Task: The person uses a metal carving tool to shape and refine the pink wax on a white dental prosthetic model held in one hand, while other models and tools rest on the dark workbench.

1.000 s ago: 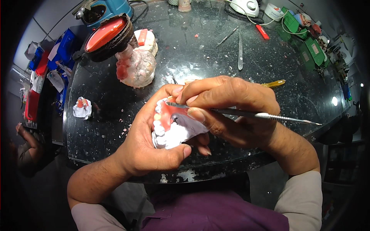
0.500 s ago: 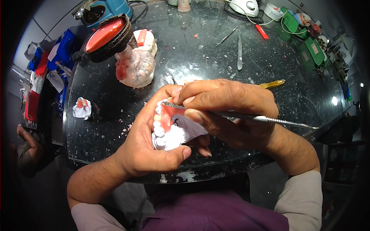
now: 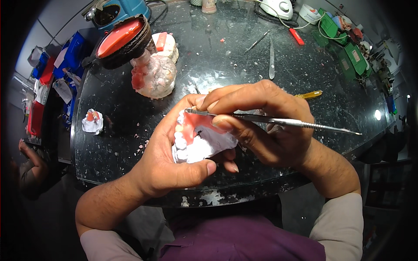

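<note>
My left hand (image 3: 167, 161) is closed around a white plaster dental model (image 3: 200, 145) with pink material (image 3: 190, 126) along the inner side of its tooth row, thumb across the near edge. My right hand (image 3: 265, 122) grips a slim metal double-ended dental instrument (image 3: 305, 125) like a pen, its blade (image 3: 190, 111) at the pink material by the upper teeth. The instrument's pointed other end sticks out to the right. My right fingertips sit close to the left hand's fingers above the model.
On the black bench (image 3: 213, 52) stand a pan of red material (image 3: 122, 39), plaster pieces (image 3: 154, 74), a small model (image 3: 92, 122), a knife (image 3: 271, 61) and a yellow-handled tool (image 3: 310, 95). Side bins (image 3: 355, 58) line the edges; another person's arm (image 3: 35, 158) shows at left.
Both hands and the model have shifted slightly upward in the picture. My right hand and the instrument are a little higher, the blade nearer the upper end of the tooth row.
</note>
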Available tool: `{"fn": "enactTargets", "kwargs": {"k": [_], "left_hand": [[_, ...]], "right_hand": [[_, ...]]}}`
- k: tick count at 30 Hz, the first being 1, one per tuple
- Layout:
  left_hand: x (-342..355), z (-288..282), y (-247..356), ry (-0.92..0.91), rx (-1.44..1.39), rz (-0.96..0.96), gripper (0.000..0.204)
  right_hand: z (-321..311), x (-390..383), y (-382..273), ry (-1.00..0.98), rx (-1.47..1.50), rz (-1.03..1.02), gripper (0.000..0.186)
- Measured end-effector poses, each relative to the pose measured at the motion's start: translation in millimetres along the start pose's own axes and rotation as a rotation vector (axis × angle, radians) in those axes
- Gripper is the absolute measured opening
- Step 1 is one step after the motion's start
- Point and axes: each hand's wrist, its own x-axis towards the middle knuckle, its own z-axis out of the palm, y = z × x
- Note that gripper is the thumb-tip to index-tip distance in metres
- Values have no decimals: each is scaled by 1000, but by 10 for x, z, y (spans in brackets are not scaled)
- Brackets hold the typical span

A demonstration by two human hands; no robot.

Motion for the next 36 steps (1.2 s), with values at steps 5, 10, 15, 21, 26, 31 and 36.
{"fn": "enactTargets", "kwargs": {"k": [5, 10, 15, 21, 26, 31, 36], "left_hand": [[-4, 12, 8, 48, 62, -18, 66], [3, -1, -12, 46, 107, 3, 63], [-9, 10, -9, 60, 150, 5, 62], [-3, 36, -3, 71, 158, 5, 62], [-13, 16, -18, 68, 141, -9, 63], [-19, 26, -6, 63, 127, -20, 65], [-19, 38, 0, 63, 122, -23, 65]], "right_hand": [[-28, -11, -26, -49, 14, 48, 17], [-1, -15, -10, -16, -52, -26, 17], [-20, 8, -54, -28, -51, -27, 18], [-33, -2, -64, -33, -4, 4, 17], [-29, -9, -47, -41, -8, 6, 18], [-38, 11, -56, -46, -14, -1, 16], [-23, 13, -32, -21, -11, -19, 14]]}}
